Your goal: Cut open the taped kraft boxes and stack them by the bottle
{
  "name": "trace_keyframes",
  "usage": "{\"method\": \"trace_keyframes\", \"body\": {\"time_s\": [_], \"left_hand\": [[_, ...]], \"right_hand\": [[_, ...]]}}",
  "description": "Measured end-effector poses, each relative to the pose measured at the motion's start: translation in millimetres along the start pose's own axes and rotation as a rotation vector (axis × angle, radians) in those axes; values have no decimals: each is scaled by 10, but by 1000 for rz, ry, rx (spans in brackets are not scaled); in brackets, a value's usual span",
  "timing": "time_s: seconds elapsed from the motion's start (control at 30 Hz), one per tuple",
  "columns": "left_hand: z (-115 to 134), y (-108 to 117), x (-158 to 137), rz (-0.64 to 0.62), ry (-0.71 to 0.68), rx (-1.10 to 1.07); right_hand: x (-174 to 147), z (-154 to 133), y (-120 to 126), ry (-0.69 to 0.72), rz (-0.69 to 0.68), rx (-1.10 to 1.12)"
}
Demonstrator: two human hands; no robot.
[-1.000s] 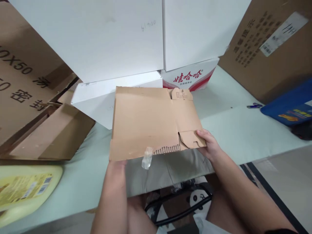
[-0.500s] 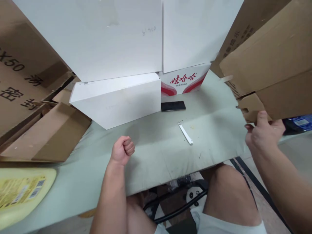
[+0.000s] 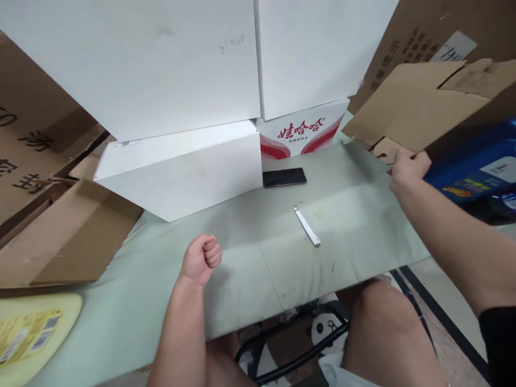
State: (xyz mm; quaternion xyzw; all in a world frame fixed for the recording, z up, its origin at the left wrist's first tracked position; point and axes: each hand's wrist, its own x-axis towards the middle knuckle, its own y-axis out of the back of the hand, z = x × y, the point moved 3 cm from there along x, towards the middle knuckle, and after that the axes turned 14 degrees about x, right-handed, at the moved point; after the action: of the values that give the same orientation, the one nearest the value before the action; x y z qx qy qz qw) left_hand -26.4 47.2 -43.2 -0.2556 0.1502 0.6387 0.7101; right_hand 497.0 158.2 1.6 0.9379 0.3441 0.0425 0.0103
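My left hand (image 3: 202, 259) is closed in a fist over the table, with nothing showing in it. At the right, my right hand (image 3: 409, 167) grips the lower edge of a flattened brown cardboard box (image 3: 411, 105), which is held tilted above the table. Between the hands lies a thin white strip (image 3: 307, 227) with a small dark wire or thread at its far end. Behind the strip, a black phone (image 3: 284, 177) rests flat beside a white box (image 3: 181, 174).
Large white boxes (image 3: 133, 70) and a red-and-white carton (image 3: 302, 131) line the back of the green-covered table (image 3: 242, 290). On the left are an open brown box (image 3: 68, 231) and a pale yellow bottle (image 3: 36, 333). Blue bottles (image 3: 467, 166) stand at the right.
My right hand has moved inward and away from me with the cardboard, which now tilts more and uncovers a blue bottle. The left fist stays nearly in place. The view has shifted slightly.
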Motion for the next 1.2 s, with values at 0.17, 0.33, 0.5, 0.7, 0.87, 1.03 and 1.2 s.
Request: {"method": "trace_keyframes", "body": {"time_s": [0.17,0.33,0.5,0.7,0.87,1.03,1.2], "left_hand": [[19,-45,20,15,-6,26],[67,-47,-92,39,-60,30],[200,73,-403,116,-227,-13],[435,395,-1024,199,-486,-130],[564,603,-1579,144,-801,-178],[562,756,-1822,85,-929,-184],[528,904,-1829,112,-965,-232]], "right_hand": [[-17,90,-318,-421,-201,-232],[-588,129,-421,-510,-506,-576],[-1301,-270,-714,-309,-872,-755],[-2566,-986,-1423,149,-1275,-762],[-3946,-1201,-2178,484,-1572,-659],[-5242,-1453,-2883,1242,-1690,-377],[-5874,-1540,-3373,1396,-1595,-533]]}}
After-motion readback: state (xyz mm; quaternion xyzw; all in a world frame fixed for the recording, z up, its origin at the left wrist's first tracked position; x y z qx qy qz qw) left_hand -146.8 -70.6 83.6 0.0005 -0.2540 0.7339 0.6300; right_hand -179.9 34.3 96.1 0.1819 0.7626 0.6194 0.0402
